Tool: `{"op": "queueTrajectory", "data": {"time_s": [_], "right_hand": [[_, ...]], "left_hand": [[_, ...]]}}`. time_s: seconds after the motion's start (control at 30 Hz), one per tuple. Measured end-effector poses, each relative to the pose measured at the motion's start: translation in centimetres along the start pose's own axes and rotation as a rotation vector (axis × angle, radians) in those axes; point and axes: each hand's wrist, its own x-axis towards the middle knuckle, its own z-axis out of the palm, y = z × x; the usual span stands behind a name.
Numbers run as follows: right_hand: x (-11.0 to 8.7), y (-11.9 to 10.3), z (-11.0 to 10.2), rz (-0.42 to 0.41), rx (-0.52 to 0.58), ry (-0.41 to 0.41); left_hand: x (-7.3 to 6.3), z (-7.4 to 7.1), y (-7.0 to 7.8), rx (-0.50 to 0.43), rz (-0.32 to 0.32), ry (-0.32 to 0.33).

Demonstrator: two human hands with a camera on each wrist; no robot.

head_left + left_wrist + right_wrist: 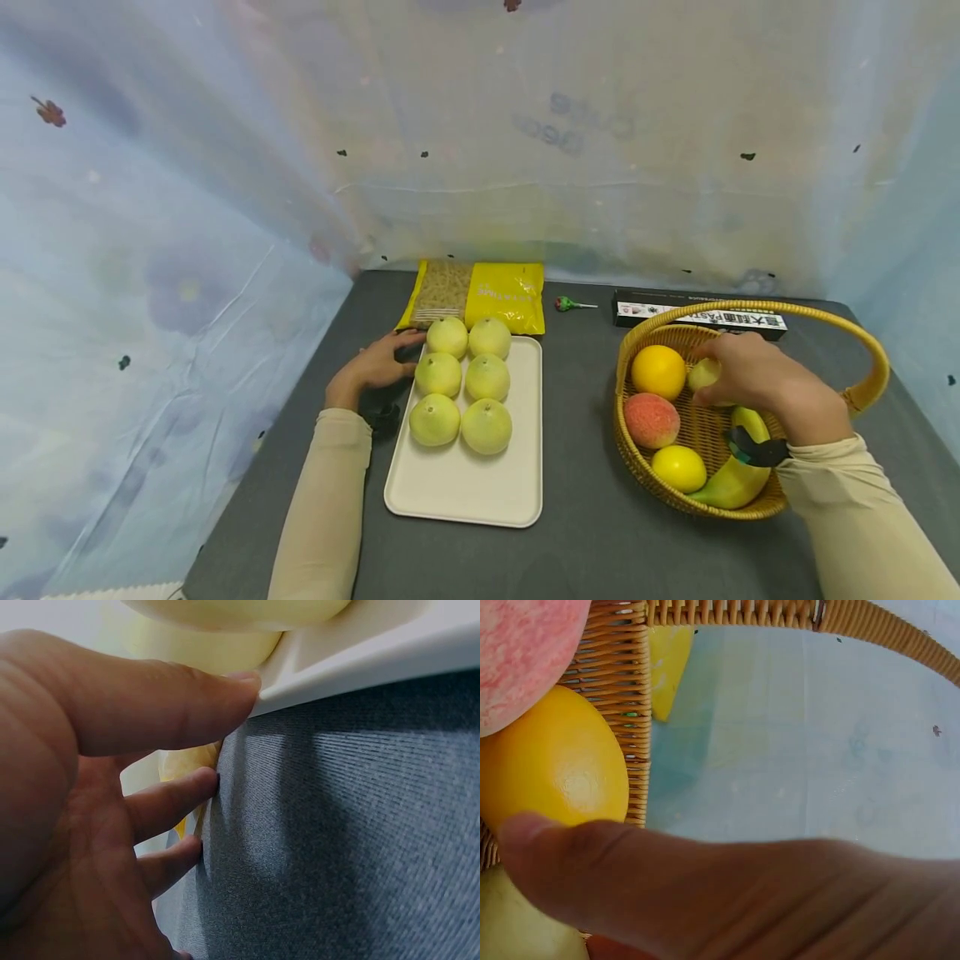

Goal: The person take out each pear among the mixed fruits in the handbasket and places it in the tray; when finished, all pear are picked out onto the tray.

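Note:
My left hand [378, 362] is at the left edge of the cream tray [465, 492]. In the left wrist view its thumb touches the tray's rim, with the other fingers loosely spread and resting toward the dark tabletop. Several round yellow-green fruits [487, 427] sit in two columns on that tray. Reaching into the wicker basket [626, 433], my right hand [757, 375] grips a pale green fruit [703, 374], partly hidden by the fingers. Around it in the basket lie an orange [658, 372], a peach [652, 421], a lemon [678, 468] and a banana [738, 479].
The basket's tall handle [780, 307] arches over the right hand. Behind it lies a black pasta box [637, 308]. A lollipop [566, 304] lies at the back middle, and a yellow bag of pasta [506, 296] is behind the tray. Patterned curtains enclose the table.

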Motion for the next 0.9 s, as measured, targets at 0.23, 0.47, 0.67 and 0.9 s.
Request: {"op": "queueTrajectory", "data": {"time_s": [0.23,0.47,0.67,0.9], "right_hand": [[0.8,0.3,0.7,0.029,0.022,-0.041],[1.3,1.0,1.5,0.021,-0.027,-0.047],[0.9,1.4,1.9,0.012,-0.037,-0.035],[-1.7,0.2,1.3,0.021,0.016,0.087]], "left_hand": [[-0.1,0.0,-0.1,-0.004,-0.002,0.005],[-0.2,0.0,0.0,-0.002,0.006,0.005],[-0.3,0.1,0.1,0.005,0.007,0.003],[0.0,0.1,-0.2,0.013,0.007,0.005]]}}
